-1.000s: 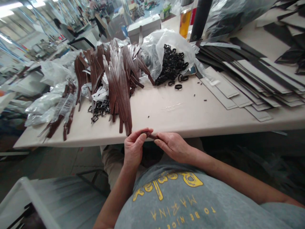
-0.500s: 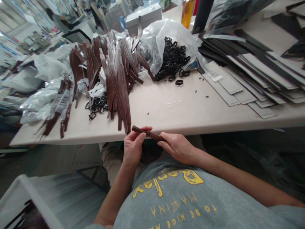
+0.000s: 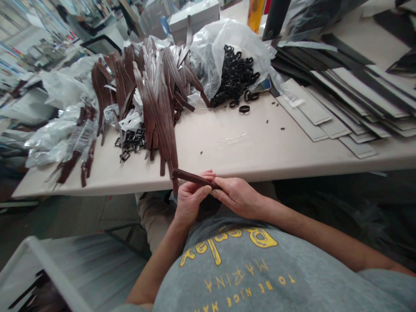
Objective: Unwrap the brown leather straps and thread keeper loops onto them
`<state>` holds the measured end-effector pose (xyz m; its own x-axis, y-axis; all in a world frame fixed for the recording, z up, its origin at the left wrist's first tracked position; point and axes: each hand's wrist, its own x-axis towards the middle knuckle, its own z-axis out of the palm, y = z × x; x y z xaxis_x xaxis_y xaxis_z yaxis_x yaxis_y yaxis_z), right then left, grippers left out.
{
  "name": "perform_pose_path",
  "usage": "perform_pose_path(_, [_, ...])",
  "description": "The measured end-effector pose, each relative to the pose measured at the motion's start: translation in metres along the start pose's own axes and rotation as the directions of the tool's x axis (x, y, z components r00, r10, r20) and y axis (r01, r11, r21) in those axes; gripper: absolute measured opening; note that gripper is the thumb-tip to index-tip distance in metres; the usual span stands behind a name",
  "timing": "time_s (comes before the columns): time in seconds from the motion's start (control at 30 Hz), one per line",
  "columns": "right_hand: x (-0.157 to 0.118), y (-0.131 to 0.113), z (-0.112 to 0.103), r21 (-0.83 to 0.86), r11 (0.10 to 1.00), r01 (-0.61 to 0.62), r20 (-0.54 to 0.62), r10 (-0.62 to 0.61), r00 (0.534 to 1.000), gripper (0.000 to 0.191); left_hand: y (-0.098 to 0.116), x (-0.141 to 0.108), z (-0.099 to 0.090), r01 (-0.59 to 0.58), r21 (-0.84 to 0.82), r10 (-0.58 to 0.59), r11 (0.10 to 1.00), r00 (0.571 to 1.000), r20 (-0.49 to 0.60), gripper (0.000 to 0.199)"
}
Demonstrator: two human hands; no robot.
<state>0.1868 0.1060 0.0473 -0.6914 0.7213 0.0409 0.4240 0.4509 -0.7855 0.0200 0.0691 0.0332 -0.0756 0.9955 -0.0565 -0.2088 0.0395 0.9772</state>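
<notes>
A narrow dark brown leather strap (image 3: pixel 187 175) is held just off the front table edge, its free end pointing left. My left hand (image 3: pixel 189 203) pinches it between thumb and fingers near the middle. Close against those fingertips, my right hand (image 3: pixel 241 197) grips the strap's right part, which my fingers mostly hide. Just behind the free end, a pile of brown stitched straps (image 3: pixel 159 99) reaches over the table edge.
Black buckles (image 3: pixel 134 141) lie left of the strap pile. Small black loops (image 3: pixel 235 76) spill from a clear plastic bag (image 3: pixel 208 41). Stacked grey and black flat strips (image 3: pixel 354 104) cover the table's right side. A white box (image 3: pixel 195 19) stands at the back.
My left hand has slid right along the strap, up to my right hand. A longer piece of the strap now sticks out on the left.
</notes>
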Motion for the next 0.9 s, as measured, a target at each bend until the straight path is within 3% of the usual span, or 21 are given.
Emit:
perform_pose_path(0.17, [-0.008,0.005,-0.004,-0.125,0.991,-0.057,0.048,0.063,0.997,0.021,0.002,0.004,-0.006,-0.108,0.016,0.109,0.994,0.991,-0.076,0.013])
perform_pose_path(0.33, [-0.008,0.006,0.001,-0.153,0.985,-0.078,0.049,0.086,0.995,0.022,-0.004,0.001,-0.002,-0.033,0.023,0.034,0.999,0.999,-0.027,0.015])
perform_pose_path(0.5, [-0.001,0.004,-0.002,-0.007,1.000,-0.030,0.046,0.030,0.999,0.027,-0.005,-0.003,0.004,0.026,0.030,-0.027,0.999,1.000,0.011,0.016])
perform_pose_path(0.67, [-0.007,0.013,-0.019,0.188,0.982,-0.010,0.111,-0.011,0.994,0.031,0.007,0.006,-0.011,0.015,-0.209,-0.043,0.978,0.990,-0.131,0.026])
perform_pose_path(0.77, [-0.009,0.018,-0.021,0.304,0.950,-0.072,0.173,0.019,0.985,0.018,0.012,0.011,-0.021,-0.015,-0.325,-0.065,0.946,0.970,-0.235,0.034])
perform_pose_path(0.9, [-0.003,0.015,-0.012,0.396,0.911,-0.114,0.132,0.066,0.989,0.012,0.004,0.004,-0.021,0.037,-0.366,-0.135,0.930,0.960,-0.245,0.043])
